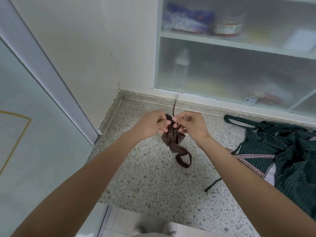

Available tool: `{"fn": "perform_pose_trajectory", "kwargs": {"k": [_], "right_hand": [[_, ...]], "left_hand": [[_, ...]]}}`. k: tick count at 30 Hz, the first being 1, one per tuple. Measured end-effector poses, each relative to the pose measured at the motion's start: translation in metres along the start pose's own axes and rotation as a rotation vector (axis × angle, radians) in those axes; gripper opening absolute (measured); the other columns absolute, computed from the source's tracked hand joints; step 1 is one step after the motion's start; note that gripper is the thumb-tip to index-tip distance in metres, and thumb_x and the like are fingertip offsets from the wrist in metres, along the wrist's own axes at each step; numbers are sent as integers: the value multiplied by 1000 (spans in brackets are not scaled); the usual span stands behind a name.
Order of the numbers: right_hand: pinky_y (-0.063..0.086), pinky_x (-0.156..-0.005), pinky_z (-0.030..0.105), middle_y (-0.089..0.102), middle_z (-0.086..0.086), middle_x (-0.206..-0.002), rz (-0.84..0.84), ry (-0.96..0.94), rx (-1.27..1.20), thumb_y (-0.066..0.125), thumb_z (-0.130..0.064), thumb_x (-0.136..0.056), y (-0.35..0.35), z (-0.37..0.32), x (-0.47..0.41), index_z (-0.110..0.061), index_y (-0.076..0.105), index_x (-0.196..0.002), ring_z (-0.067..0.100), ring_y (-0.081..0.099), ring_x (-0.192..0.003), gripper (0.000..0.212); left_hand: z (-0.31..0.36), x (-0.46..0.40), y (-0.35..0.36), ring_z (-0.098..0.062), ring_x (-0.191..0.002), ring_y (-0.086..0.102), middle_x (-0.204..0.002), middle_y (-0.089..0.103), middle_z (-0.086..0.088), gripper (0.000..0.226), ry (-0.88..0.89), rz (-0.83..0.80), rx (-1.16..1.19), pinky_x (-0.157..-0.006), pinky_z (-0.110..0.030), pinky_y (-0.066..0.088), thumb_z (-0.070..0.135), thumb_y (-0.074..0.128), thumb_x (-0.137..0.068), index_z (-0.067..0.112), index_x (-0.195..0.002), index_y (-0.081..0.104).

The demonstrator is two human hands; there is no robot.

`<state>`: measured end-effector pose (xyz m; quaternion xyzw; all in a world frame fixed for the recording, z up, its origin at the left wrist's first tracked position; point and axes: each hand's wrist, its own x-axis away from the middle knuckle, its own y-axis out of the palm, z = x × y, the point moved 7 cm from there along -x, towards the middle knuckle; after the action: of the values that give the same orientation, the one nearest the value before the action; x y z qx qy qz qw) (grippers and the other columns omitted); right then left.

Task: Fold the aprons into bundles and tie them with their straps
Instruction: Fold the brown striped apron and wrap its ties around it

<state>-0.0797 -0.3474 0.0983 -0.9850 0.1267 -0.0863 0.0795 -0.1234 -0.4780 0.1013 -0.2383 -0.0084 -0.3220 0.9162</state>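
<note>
- We see both hands raised over a speckled stone counter, working on a brown pinstriped apron bundle held between them, above the counter near its back corner.
- The left hand has its fingers curled round the bundle's left side, gripping the folded cloth.
- The right hand pinches a thin brown strap between thumb and fingertips at the top of the bundle; the strap sticks upward, blurred.
- A loop of brown strap hangs from the bundle's lower end towards the counter; we cannot tell whether it touches the surface.
- To the right, well apart from the bundle, a dark green pinstriped apron lies crumpled on the counter, its green strap stretched towards the back edge.
- A red-and-white checked band lies partly under the green cloth.
- Behind the counter stands a cabinet with frosted sliding panels; a bottle and a jar show dimly through them.
- On the left stands a pale door.
</note>
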Motion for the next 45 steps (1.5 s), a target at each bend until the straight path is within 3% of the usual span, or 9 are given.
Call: {"fn": "perform_pose_trajectory", "kwargs": {"k": [8,11,15,17,21,29,33,38,45], "right_hand": [[33,-55,24,59,-21,-54,-96,-65,642,60,-32,-89,6,-1,-1,-33,66,-67,-6,47,-43,23],[37,-64,27,60,-28,-55,-200,-56,624,64,-29,-88,4,2,-2,-38,67,-70,-13,50,-51,20],[47,-87,34,72,1,-82,-252,-61,474,72,-14,-81,6,4,0,-18,75,-91,11,63,-78,11],[45,-76,29,69,9,-75,-270,-85,424,76,-15,-77,9,0,2,-8,74,-86,11,56,-69,12],[35,-57,18,61,-12,-52,-253,-104,437,72,-20,-81,12,-3,2,-5,70,-71,3,46,-50,19],[46,-60,15,69,0,-72,-231,36,163,65,-9,-85,1,0,-1,7,69,-87,5,56,-58,17],[49,-68,19,68,-4,-68,-309,-104,342,72,1,-77,7,-21,-2,1,71,-85,11,58,-65,8],[43,-67,14,64,-1,-72,-261,-343,732,78,-8,-74,11,-52,1,-19,64,-77,11,57,-69,18],[42,-65,31,60,0,-73,110,-760,1296,73,-13,-74,23,-68,24,-14,59,-80,23,59,-68,16]], "left_hand": [[20,4,-1,-11,-86,52,-93,50,2,13,212,70,-491,-74,-19,33,26,56,-93,14,-89,60],[16,3,2,-11,-92,47,-100,44,3,16,218,77,-493,-80,-20,33,27,56,-92,12,-94,63],[19,1,5,-12,-88,46,-92,46,3,13,229,88,-462,-78,-22,36,23,56,-92,11,-92,63],[20,0,6,-9,-82,46,-84,46,8,12,224,79,-430,-71,-18,34,25,58,-91,14,-89,63],[20,0,2,-3,-73,55,-81,57,11,19,169,79,-219,-67,-15,38,31,51,-94,15,-87,58],[1,5,4,-9,-63,59,-78,63,1,20,-9,-62,-154,-69,-24,48,12,39,-99,7,-107,56],[12,3,-1,-7,-90,59,-104,65,1,19,107,23,-186,-87,-22,43,10,58,-90,11,-108,66],[19,3,0,14,-58,50,-91,64,3,10,154,-6,-167,-61,-1,36,11,66,-86,10,-95,68],[20,4,-10,6,-60,50,-75,59,9,4,136,62,-141,-58,-4,36,11,62,-88,12,-87,66]]}}
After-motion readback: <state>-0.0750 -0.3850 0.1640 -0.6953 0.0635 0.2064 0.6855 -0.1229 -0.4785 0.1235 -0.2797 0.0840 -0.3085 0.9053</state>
